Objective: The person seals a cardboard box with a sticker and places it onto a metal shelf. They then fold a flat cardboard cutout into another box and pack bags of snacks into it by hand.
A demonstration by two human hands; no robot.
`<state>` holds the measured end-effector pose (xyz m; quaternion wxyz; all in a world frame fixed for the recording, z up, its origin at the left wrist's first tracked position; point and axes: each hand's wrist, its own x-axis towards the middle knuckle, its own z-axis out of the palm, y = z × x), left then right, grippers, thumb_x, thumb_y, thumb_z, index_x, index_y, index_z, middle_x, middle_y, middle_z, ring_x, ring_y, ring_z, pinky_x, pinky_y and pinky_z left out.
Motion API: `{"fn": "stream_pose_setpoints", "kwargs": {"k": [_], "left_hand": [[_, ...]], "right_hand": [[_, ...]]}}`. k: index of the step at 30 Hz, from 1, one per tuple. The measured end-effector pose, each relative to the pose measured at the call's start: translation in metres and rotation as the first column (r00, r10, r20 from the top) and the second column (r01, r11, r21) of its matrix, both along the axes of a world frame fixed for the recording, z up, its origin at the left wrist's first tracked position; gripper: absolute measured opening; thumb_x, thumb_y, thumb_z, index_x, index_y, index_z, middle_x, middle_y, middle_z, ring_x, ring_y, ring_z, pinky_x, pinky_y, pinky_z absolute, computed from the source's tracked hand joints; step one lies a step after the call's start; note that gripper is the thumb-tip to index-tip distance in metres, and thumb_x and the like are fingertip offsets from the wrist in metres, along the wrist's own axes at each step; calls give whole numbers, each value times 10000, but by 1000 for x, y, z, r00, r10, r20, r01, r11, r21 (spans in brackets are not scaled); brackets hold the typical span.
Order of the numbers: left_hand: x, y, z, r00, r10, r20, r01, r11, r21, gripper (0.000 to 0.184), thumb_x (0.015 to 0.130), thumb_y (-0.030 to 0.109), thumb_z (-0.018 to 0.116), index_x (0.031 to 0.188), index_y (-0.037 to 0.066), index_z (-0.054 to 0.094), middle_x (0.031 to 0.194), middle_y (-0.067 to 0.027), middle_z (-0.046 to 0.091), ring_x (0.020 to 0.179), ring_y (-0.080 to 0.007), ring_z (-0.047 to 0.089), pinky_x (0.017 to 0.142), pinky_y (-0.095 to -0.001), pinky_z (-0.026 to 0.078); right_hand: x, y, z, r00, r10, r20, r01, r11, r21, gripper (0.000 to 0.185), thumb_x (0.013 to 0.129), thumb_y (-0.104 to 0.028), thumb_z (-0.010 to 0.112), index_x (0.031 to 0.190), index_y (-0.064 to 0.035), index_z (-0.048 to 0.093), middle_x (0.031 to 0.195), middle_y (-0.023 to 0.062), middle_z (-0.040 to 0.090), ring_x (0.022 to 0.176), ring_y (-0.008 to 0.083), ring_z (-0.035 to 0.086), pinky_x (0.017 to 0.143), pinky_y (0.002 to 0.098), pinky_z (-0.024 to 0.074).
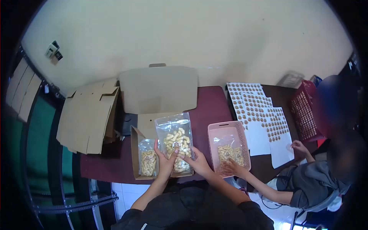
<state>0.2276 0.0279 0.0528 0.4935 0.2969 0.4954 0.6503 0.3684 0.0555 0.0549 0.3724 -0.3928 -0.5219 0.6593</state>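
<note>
Snack bag held at open box
Left hand and right hand pinch its lower sides; second bag sits in box.

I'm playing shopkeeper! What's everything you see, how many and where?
held bag: 1, clear with snacks, at open box
boxed bag: at least 1, clear, box's left
basket bags: about 2, clear, in pink basket
open box: 1, brown, middle
pink basket: 1, pink, right of box
cardboard stack: count unclear, brown, left
sticker sheets: several, white, right
red basket: 1, red, far right
maroon table: 1, maroon, beneath box
wall: 1, cream, behind
co-worker: 1, grey top, right
left hand: 1, bare, on held bag
right hand: 1, bare, on held bag
</note>
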Motion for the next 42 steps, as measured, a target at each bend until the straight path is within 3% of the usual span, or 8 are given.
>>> {"fn": "stream_pose_setpoints", "kwargs": {"k": [6,10,19,22,25,29,33,42], "left_hand": [[-64,-33,-12,995,50,85,-47,998,-32,624,826,107,679,1316,2,307,1220,-159,486,1096,-197,507,923,-313,425],[-79,-52,-4,989,45,-140,-41,999,31,464,863,137,643,1231,-16,406,1142,-112,542,1035,-157,538,886,-292,440],[-118,-66,-5,986,16,165,-27,997,66,427,911,197,575,1250,1,404,1131,-93,553,997,-138,551,847,-271,456],[-118,-66,3,985,64,-158,-56,997,56,433,888,190,615,1225,-7,427,1094,-95,568,979,-144,552,847,-285,454],[-121,-61,0,973,29,-229,-24,999,25,398,902,118,574,1245,6,406,1129,-91,550,1013,-136,541,862,-286,458],[-129,-55,-1,994,-72,79,70,997,28,447,877,91,604,1258,5,385,1156,-95,531,1038,-140,529,872,-281,451],[-131,-54,1,981,-187,-44,190,980,62,522,851,63,627,1287,5,344,1178,-97,512,1060,-143,519,890,-284,446],[-133,-45,-1,960,-236,-149,247,967,59,567,825,48,644,1282,-5,313,1161,-108,512,1061,-161,524,879,-295,457]], "right_hand": [[-56,-12,-10,984,142,105,-159,970,184,462,850,-115,658,1229,37,443,1089,82,570,1010,121,536,863,262,445],[-89,-17,19,970,147,-192,-175,975,-137,384,846,-146,670,1154,26,517,1035,83,624,930,122,585,837,271,472],[-124,-35,5,956,84,-280,-162,950,-266,362,887,-180,617,1163,29,509,1052,83,613,927,116,580,804,265,476],[-135,-45,7,990,16,-138,-21,999,-39,339,912,-199,578,1156,27,515,1021,77,622,896,102,585,779,250,478],[-136,-42,5,982,-14,-189,-19,985,-171,330,910,-193,581,1143,33,522,1012,74,627,878,96,589,770,244,478],[-131,-33,3,968,-46,-248,-28,957,-288,276,907,-169,577,1112,13,542,999,76,635,866,107,604,769,248,482],[-130,-28,9,990,-16,-138,1,995,-102,319,887,-131,599,1146,39,524,999,89,632,875,110,600,775,248,480],[-132,-22,19,978,-39,-206,-2,981,-195,308,866,-120,630,1120,26,535,1001,95,630,882,128,605,790,267,489]]}}
